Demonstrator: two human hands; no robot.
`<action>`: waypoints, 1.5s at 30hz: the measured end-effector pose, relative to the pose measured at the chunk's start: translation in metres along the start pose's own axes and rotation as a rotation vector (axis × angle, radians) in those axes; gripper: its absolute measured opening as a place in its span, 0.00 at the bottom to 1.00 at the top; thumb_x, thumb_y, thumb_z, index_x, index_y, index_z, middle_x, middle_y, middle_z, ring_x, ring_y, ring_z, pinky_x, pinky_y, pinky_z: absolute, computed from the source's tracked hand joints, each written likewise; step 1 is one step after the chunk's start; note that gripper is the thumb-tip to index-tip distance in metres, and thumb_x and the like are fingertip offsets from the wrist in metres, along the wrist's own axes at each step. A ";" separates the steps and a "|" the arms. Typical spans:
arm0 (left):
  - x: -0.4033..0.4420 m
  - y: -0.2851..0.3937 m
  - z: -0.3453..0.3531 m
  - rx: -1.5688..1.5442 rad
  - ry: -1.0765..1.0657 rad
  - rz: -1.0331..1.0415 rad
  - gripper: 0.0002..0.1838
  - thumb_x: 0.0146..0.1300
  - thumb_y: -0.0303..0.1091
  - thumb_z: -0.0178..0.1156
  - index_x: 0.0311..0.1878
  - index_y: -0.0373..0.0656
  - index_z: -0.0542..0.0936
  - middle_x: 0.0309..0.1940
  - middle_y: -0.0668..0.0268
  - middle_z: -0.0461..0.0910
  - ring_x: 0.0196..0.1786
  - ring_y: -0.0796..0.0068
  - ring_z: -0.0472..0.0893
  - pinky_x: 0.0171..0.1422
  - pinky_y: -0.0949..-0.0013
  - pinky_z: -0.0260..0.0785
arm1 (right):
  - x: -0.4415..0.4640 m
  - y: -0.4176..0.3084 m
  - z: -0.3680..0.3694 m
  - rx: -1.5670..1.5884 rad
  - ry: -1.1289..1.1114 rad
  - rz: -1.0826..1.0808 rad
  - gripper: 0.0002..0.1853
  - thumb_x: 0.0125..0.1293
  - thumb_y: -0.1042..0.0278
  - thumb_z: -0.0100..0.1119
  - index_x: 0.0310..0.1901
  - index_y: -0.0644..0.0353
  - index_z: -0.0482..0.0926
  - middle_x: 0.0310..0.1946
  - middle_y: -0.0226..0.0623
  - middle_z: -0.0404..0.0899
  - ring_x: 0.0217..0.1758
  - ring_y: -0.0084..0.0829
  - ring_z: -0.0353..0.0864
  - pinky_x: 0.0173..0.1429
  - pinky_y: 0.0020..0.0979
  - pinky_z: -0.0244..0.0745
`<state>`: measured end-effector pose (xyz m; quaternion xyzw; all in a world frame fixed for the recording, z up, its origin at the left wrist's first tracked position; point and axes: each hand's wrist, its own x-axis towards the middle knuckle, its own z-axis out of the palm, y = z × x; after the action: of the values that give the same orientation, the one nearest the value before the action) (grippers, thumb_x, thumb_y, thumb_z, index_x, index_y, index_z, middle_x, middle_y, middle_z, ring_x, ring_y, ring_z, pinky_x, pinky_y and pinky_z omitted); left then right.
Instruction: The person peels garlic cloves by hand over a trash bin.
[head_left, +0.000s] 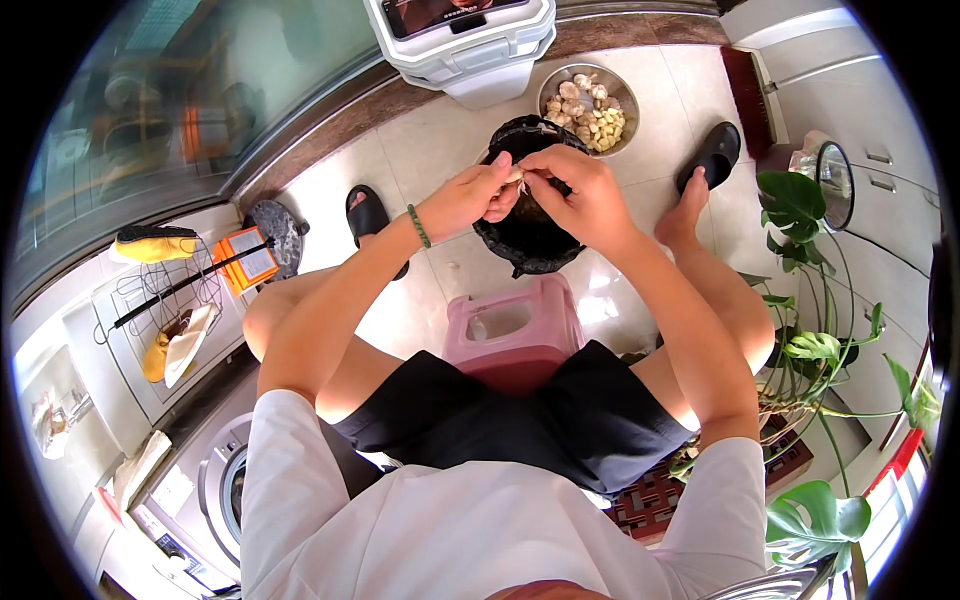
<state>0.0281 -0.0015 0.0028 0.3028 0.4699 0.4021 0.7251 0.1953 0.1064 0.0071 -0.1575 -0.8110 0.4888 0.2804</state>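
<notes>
Garlic piece [515, 175]: small, pale, held above the black-lined bin [532, 245], toward the upper-left part of its opening. Left hand [480, 192]: thumb and fingers clamped on the garlic piece. Right hand [578, 192]: fingertips pinched on its right-hand side; exact contact partly hidden by fingers. Both hands overlap the bin's opening; its crumpled rim shows at 12 o'clock and from 5 to 8.

Steel bowl [631, 122], 1 o'clock: garlic bulbs and loose cloves inside, rim just beside the bin. Grey container [490, 85], 12 o'clock, phone [440, 14] on its lid. Pink stool [512, 325], 6 o'clock, close below the bin. Floor tile [432, 262] runs between bin and left slipper [369, 212] at 8-9 o'clock, and between bin and right slipper [718, 155] at 3 o'clock.
</notes>
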 end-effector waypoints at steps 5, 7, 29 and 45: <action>0.004 -0.001 -0.001 -0.129 -0.031 -0.106 0.28 0.76 0.61 0.36 0.25 0.50 0.56 0.22 0.77 0.52 0.25 0.81 0.53 0.30 0.75 0.52 | -0.002 -0.002 0.000 -0.042 0.011 -0.006 0.07 0.55 0.78 0.63 0.37 0.63 0.80 0.28 0.39 0.79 0.27 0.40 0.80 0.33 0.34 0.75; 0.004 0.000 0.000 -0.159 -0.026 -0.137 0.28 0.76 0.61 0.36 0.25 0.51 0.56 0.22 0.77 0.52 0.25 0.81 0.53 0.29 0.75 0.51 | -0.001 -0.004 0.000 -0.037 0.013 0.012 0.07 0.54 0.78 0.63 0.35 0.63 0.80 0.27 0.39 0.79 0.27 0.39 0.79 0.33 0.33 0.75; 0.004 -0.007 -0.003 -0.113 0.075 0.059 0.20 0.76 0.53 0.44 0.39 0.46 0.70 0.25 0.79 0.59 0.26 0.86 0.57 0.31 0.79 0.53 | 0.000 0.004 0.008 0.373 0.098 0.256 0.05 0.62 0.81 0.62 0.40 0.67 0.80 0.34 0.35 0.84 0.36 0.22 0.83 0.40 0.23 0.78; 0.003 -0.006 -0.005 0.194 0.319 0.271 0.14 0.72 0.35 0.57 0.54 0.37 0.79 0.42 0.74 0.80 0.44 0.87 0.74 0.52 0.79 0.68 | 0.000 0.009 0.001 0.207 0.065 0.267 0.05 0.61 0.79 0.62 0.38 0.68 0.80 0.32 0.38 0.82 0.33 0.24 0.83 0.38 0.24 0.78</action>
<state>0.0255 -0.0019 -0.0053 0.3640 0.5701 0.4917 0.5485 0.1943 0.1099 -0.0007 -0.2498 -0.7188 0.5971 0.2538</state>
